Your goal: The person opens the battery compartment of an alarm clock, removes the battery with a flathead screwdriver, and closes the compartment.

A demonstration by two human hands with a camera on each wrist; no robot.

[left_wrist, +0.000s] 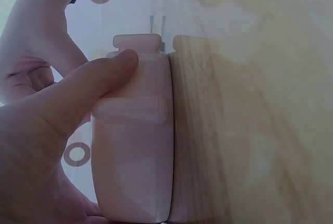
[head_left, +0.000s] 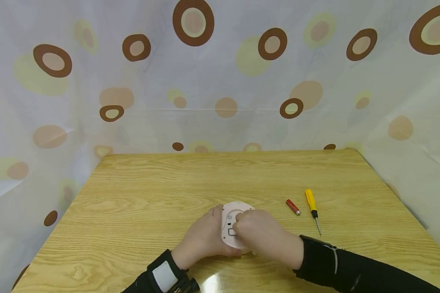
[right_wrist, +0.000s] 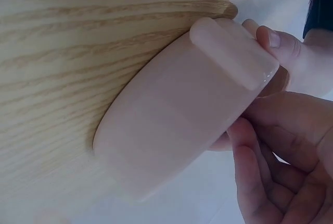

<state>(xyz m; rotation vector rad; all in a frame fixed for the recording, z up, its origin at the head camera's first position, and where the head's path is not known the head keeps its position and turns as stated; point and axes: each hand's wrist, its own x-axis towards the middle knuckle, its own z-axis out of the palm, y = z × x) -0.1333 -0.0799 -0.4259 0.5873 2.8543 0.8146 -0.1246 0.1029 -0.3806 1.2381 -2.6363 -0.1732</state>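
Note:
A pale pink, rounded plastic device (head_left: pixel 238 206) rests on the table, its face with small holes and a rectangular recess turned up toward the head camera. My left hand (head_left: pixel 204 234) grips its left side, and in the left wrist view the thumb (left_wrist: pixel 117 70) presses on the smooth pink side (left_wrist: pixel 132 166). My right hand (head_left: pixel 265 232) is over the right part of that face with its fingers curled. In the right wrist view, its fingertips meet behind the edge of the device (right_wrist: pixel 166 114); anything between them is hidden.
To the right of the hands lie a red battery (head_left: pixel 292 206) and a screwdriver (head_left: pixel 311 201) with a yellow handle, its metal tip toward me. The wooden table (head_left: pixel 150 191) ends at the back against a white patterned curtain (head_left: pixel 205 81).

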